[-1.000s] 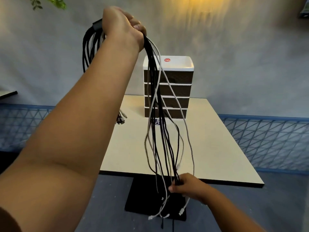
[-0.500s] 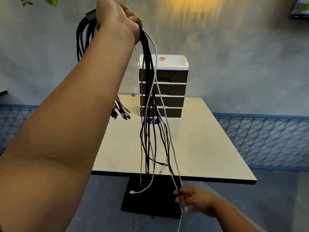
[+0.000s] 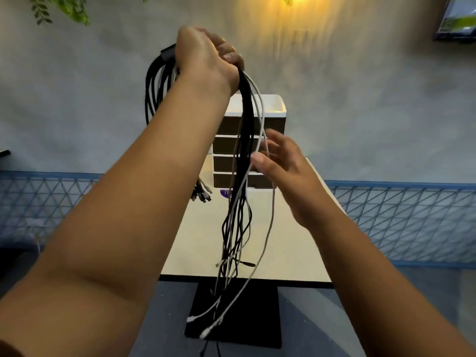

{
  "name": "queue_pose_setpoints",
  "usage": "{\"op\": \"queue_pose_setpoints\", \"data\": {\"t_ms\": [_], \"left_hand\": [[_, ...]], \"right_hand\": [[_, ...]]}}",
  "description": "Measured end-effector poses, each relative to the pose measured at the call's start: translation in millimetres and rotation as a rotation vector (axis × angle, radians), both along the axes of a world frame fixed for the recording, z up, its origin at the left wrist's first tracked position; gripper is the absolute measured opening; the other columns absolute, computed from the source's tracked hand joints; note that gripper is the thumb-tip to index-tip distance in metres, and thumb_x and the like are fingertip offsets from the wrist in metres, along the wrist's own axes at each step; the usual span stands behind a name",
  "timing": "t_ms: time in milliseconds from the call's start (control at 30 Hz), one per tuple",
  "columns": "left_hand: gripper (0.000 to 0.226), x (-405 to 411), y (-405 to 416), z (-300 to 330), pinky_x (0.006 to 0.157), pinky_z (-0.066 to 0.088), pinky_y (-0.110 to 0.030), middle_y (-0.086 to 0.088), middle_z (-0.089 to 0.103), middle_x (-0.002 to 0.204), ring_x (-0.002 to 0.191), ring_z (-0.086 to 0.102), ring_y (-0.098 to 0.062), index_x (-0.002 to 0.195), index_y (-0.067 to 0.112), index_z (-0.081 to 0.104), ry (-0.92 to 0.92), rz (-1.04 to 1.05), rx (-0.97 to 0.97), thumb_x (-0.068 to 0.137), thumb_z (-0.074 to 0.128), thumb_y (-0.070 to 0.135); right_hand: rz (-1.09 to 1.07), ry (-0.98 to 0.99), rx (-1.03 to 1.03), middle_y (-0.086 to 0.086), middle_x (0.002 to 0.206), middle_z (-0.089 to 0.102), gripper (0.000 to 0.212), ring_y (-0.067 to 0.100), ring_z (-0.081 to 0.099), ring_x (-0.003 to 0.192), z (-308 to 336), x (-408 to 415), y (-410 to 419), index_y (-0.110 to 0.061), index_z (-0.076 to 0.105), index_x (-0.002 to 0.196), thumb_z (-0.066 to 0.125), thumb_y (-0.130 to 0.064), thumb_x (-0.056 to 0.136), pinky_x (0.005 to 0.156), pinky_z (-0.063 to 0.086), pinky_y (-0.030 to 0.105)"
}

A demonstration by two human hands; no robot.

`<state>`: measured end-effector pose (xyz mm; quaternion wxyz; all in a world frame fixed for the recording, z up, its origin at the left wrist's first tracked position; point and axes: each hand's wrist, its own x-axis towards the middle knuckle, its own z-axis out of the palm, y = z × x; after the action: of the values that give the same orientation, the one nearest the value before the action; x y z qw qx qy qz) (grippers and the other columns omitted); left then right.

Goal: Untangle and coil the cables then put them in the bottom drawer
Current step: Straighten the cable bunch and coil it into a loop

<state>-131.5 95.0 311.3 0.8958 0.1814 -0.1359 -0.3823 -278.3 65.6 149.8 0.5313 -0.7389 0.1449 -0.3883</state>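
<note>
My left hand [image 3: 206,56] is raised high and shut on a bundle of black and white cables [image 3: 240,202]. The strands hang down in front of me past the table's near edge, and a second loop of cables drops behind my left forearm. My right hand [image 3: 280,166] is at mid-height beside the hanging strands, fingers spread, touching a white cable with the fingertips. Behind the cables a small drawer unit [image 3: 273,114] with a white top and dark drawers stands on the cream table [image 3: 283,253]. Its bottom drawer [image 3: 260,181] is partly hidden by the cables and my right hand.
The table rests on a black square base [image 3: 257,318] on a grey floor. A blue mesh railing [image 3: 399,217] runs along the grey wall behind. A plant hangs at top left and a screen edge shows at top right.
My right hand let go of the cable ends near the floor and rose to the middle of the hanging strands. The cable ends now dangle free.
</note>
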Motion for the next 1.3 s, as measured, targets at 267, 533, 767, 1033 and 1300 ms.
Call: {"op": "queue_pose_setpoints", "data": {"t_ms": [267, 533, 767, 1033, 1300], "left_hand": [[0.041, 4.8, 21.4, -0.5, 0.040, 0.016, -0.012, 0.007, 0.021, 0.036, 0.030, 0.017, -0.010, 0.050, 0.019, 0.025, 0.109, 0.033, 0.070, 0.089, 0.031, 0.008], [0.039, 43.3, 17.3, -50.0, 0.041, 0.024, -0.013, -0.001, 0.023, 0.031, 0.029, 0.022, -0.013, 0.056, 0.016, 0.027, 0.413, 0.039, 0.126, 0.094, 0.032, 0.013], [0.031, 55.1, 7.4, -104.1, 0.057, 0.056, -0.030, -0.008, 0.051, 0.040, 0.045, 0.053, -0.018, 0.074, 0.008, 0.050, 0.371, -0.064, 0.136, 0.101, 0.036, 0.016], [0.134, 3.4, 23.5, -144.8, 0.115, 0.013, -0.064, -0.023, 0.047, 0.144, 0.138, 0.039, -0.038, 0.139, -0.001, 0.044, -0.365, -0.712, 0.036, 0.051, 0.041, 0.099], [0.054, -33.5, 38.8, -85.4, 0.055, 0.051, -0.032, -0.005, 0.054, 0.064, 0.053, 0.059, -0.023, 0.096, 0.017, 0.061, -0.706, -0.464, 0.392, 0.085, 0.052, 0.068]], "right_hand": [[0.323, 0.018, 0.242, 0.007, 0.060, 0.043, 0.021, 0.023, 0.052, 0.053, -12.5, 17.6, 15.0, -0.008, 0.054, 0.086, 0.056, -0.026, 0.096, 0.057, 0.046, 0.031], [0.556, 0.030, 0.368, -0.001, 0.056, 0.026, 0.027, 0.009, 0.028, 0.036, 10.4, -16.9, 8.8, -0.010, 0.047, 0.083, 0.051, -0.035, 0.092, 0.039, 0.029, 0.018], [0.517, 0.059, 0.383, -0.005, 0.053, 0.022, 0.023, 0.005, 0.020, 0.036, 53.5, -17.5, 11.0, -0.016, 0.047, 0.077, 0.047, -0.032, 0.093, 0.037, 0.020, 0.015], [0.458, 0.102, 0.391, -0.008, 0.047, 0.026, 0.030, 0.003, 0.019, 0.033, 89.4, -0.2, 4.0, -0.015, 0.044, 0.075, 0.038, -0.029, 0.101, 0.035, 0.017, 0.014], [0.361, 0.206, 0.319, -0.006, 0.046, 0.023, 0.029, 0.005, 0.017, 0.032, 84.3, 10.5, 7.4, -0.017, 0.040, 0.071, 0.035, -0.018, 0.100, 0.040, 0.015, 0.013]]}}
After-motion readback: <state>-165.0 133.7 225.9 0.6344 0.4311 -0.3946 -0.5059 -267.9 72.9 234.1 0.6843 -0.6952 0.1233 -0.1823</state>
